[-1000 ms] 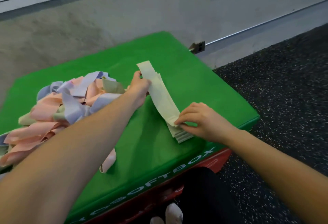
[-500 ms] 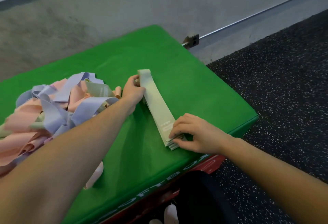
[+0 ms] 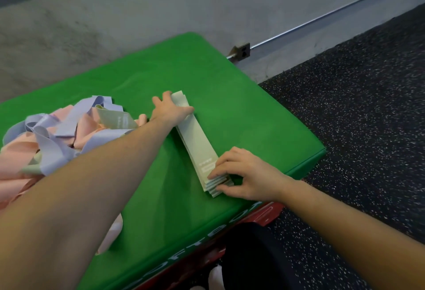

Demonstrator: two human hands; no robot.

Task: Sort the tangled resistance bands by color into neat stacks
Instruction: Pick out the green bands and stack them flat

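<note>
A neat stack of pale green bands [image 3: 196, 139] lies slantwise on the green soft box [image 3: 241, 115]. My left hand [image 3: 171, 110] rests flat on the stack's far end, fingers stretched over it. My right hand [image 3: 245, 174] holds the near end, with curled fingers on top and the thumb against the end edges. A tangled heap of pink, lilac and pale green bands [image 3: 55, 133] lies at the left of the box, partly hidden by my left forearm.
The box's right edge [image 3: 322, 151] drops to dark speckled floor [image 3: 368, 128]. A grey wall with a metal rail and bracket [image 3: 240, 51] runs behind. A pink band [image 3: 112, 234] hangs near the front edge. My dark-clad leg [image 3: 253, 257] is below the box.
The top green band, held up at its far end before, now lies flat on the stack. My left hand went from gripping it to pressing it down. The right hand stayed at the near end.
</note>
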